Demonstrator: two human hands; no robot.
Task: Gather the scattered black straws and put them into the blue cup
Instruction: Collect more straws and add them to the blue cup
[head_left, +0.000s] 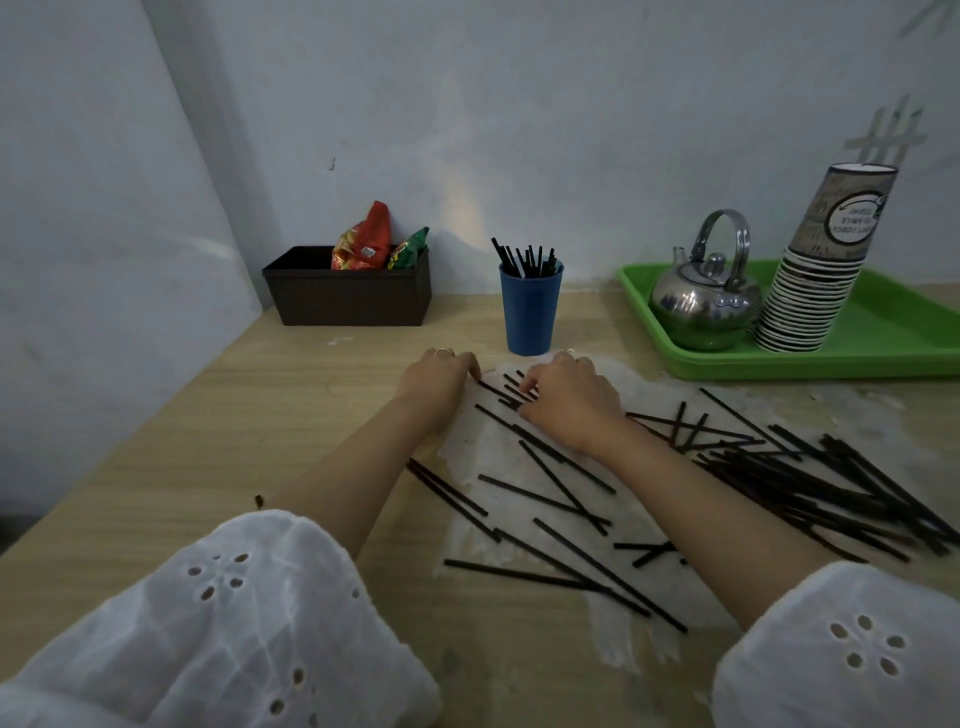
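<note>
Head view: black straws (831, 488) lie scattered flat on the bench (322, 415), a few under and just behind the fingers (530, 383), more crossing each other nearer the person, the thickest heap well to the right of the fingers. Right hand (569, 402) is palm down, fingers curled over a small bunch of the straws with the thumb tucked against them. Left hand (439, 376) sits just left of that bunch, fingers bent, tips down at the straw ends; cannot tell if it grips any. Blue cup (530, 312) stands upright just beyond the fingers, between the two hands, with a bunch of straws already sticking out of it. Far left beyond the fingers, a dark basket (348, 296) with snack packets (363, 244) against the wall. Far right beyond the fingers, a green tray (883, 332) carries a steel kettle (701, 296) and a leaning stack of paper cups (815, 291). White eyelet sleeves (208, 623) cover both upper forearms.
</note>
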